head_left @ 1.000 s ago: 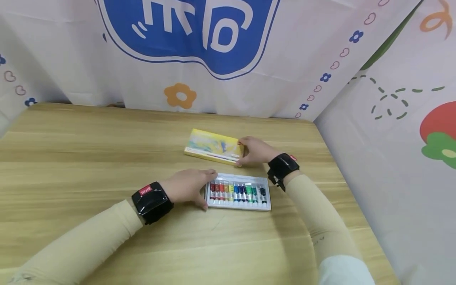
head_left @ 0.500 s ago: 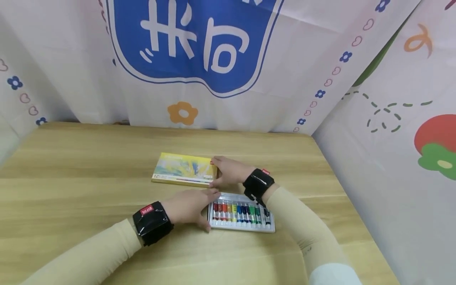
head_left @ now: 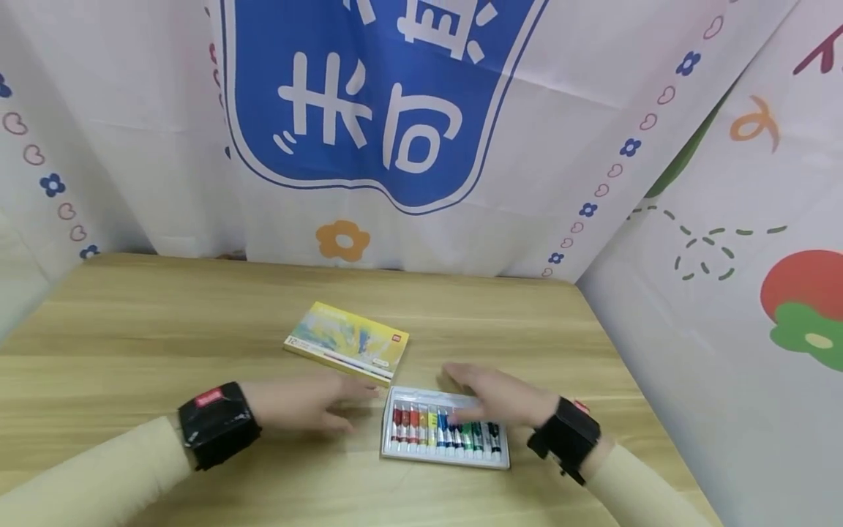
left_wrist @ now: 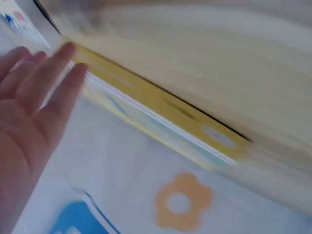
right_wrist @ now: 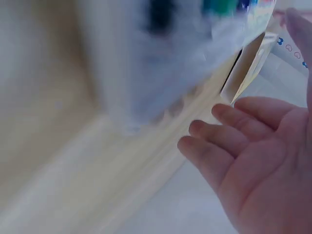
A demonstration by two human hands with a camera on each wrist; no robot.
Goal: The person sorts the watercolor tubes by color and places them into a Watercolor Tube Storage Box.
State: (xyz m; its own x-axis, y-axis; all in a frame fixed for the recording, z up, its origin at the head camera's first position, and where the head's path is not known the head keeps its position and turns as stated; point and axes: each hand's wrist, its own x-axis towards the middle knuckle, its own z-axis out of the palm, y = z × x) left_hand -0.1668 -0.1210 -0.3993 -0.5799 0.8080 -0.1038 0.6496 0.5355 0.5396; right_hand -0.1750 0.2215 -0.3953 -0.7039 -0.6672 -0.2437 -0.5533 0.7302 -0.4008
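Observation:
A white tray (head_left: 421, 397) lies on the wooden table with a row of small paint tubes (head_left: 432, 428) in several colours. Behind it and to its left is a flat yellow paint box (head_left: 349, 338), set at a slant, its near corner close to the tray. My left hand (head_left: 299, 402) is left of the tray with fingers extended; in the left wrist view its fingertips overlap the end of the yellow box (left_wrist: 161, 105). My right hand (head_left: 494, 395) hovers over the tray's right part, fingers extended and holding nothing. It hides some tubes in the head view.
The wooden table (head_left: 197, 322) ends at a white printed cloth (head_left: 276, 234) at the back. Another white printed cloth (head_left: 685, 351) hangs along the right side. Both wrists carry black straps.
My right hand slid the yellow box leftward, then let go and came back over the tray. My left hand left the tray's left edge and moved left. The head view tilted up.

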